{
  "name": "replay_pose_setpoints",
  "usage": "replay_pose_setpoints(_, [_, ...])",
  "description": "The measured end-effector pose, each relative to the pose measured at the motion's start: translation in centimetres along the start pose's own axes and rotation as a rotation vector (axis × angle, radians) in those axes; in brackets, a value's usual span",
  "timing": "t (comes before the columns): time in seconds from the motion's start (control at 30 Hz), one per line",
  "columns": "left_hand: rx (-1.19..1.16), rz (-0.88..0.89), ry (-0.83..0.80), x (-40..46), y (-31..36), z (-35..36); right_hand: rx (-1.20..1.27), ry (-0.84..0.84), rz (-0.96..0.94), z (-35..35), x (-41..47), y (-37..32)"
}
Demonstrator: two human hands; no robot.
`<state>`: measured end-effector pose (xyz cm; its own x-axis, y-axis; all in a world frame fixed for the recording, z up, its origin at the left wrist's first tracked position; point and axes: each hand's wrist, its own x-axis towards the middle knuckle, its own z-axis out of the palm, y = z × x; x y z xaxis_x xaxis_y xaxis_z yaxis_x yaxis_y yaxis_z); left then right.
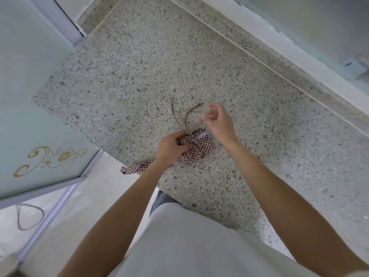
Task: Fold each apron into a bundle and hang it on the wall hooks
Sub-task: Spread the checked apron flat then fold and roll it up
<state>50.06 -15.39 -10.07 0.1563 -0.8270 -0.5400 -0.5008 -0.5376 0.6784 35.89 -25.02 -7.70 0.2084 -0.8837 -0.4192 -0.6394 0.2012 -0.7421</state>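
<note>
Desk (139,66): a speckled grey granite slab, running along a pale wall ledge, with a frosted glass door panel (30,96) standing at its left end.
Apron (199,148): a brown-and-white checked cloth apron, already folded into a small flat bundle, is lying near the middle of the desk toward the front edge; one wide strap (137,168) is trailing toward the front-left corner, and two thin cords (179,116) are fanning out toward the wall.
Left hand (171,144): it is gripping the bundle's left end, fingers curled round the gathered cloth.
Right hand (218,121): it is hovering just beyond the bundle, fingers loosely curled; it may be pinching a cord, but motion blur means I cannot tell.
Handling: the cloth is looking light, soft and limp, so the folds are likely to spring loose unless pinned; the cords are thin and floppy.
Where to hold: probably at the wrapped waist of the bundle, where cords cross.
Stage: wrapping looks under way; hanging is not yet done.
</note>
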Motion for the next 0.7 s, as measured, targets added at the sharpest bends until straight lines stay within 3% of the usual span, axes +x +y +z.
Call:
replay_pose_setpoints(0.07, [0.014,0.013,0.013,0.0,0.0,0.1,-0.077,0.149,-0.106,-0.3,-2.2,1.0])
replay_pose_setpoints(0.27, [0.057,0.028,0.05,-0.1,-0.1,0.6,-0.484,0.011,-0.162,2.6,-4.0,1.5])
replay_pose_setpoints(0.37, [0.083,0.048,-0.012,-0.2,-0.3,0.4,-0.546,0.031,-0.219,3.2,-3.7,1.0])
replay_pose_setpoints(0.57, [-0.132,0.018,-0.161,-0.3,0.3,-0.5,-0.649,0.061,-0.257,3.9,-3.3,0.1])
replay_pose_setpoints(0.7, [0.032,-0.012,0.021,0.3,0.3,-1.0,-0.575,0.002,-0.158,4.9,-2.7,0.4])
